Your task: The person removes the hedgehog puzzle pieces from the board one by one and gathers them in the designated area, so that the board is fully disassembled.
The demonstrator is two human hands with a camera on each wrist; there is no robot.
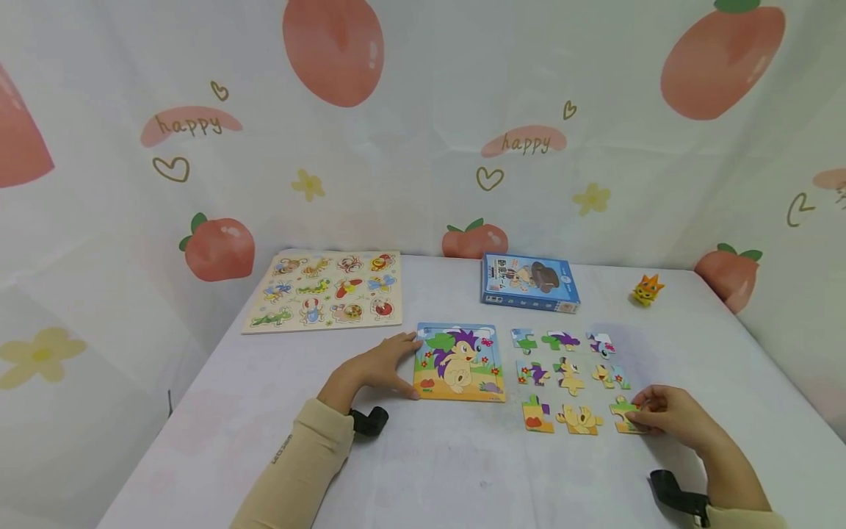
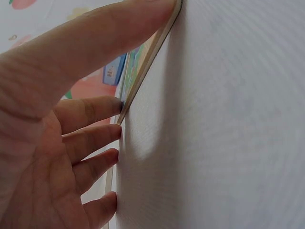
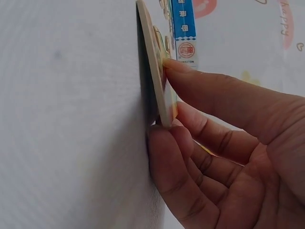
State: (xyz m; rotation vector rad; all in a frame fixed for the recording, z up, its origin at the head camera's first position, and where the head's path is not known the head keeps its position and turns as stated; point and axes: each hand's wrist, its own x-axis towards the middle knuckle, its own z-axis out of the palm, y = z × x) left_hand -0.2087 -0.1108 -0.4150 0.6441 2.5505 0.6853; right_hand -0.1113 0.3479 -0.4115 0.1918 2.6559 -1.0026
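My left hand (image 1: 380, 364) rests at the left edge of a square hedgehog puzzle board (image 1: 459, 364), fingers and thumb spread fairly straight. In the left wrist view its thumb (image 2: 100, 36) touches one corner of the board. My right hand (image 1: 677, 415) pinches a green-and-orange jigsaw piece (image 1: 623, 413) at the lower right of a grid of loose pieces. The right wrist view shows the thumb on that piece's face (image 3: 159, 81) and a fingertip at its edge, the piece tilted off the cloth. Beside it lie the yellow belly piece (image 1: 581, 420) and the red-apple piece (image 1: 537, 415).
Other loose pieces, such as the purple-and-green one (image 1: 562, 340), lie in rows right of the board. Behind stand a blue box (image 1: 529, 283) and a small orange-and-yellow figure (image 1: 645, 291). An insect picture board (image 1: 327, 290) lies at the back left. A printed curtain (image 1: 423, 132) hangs behind.
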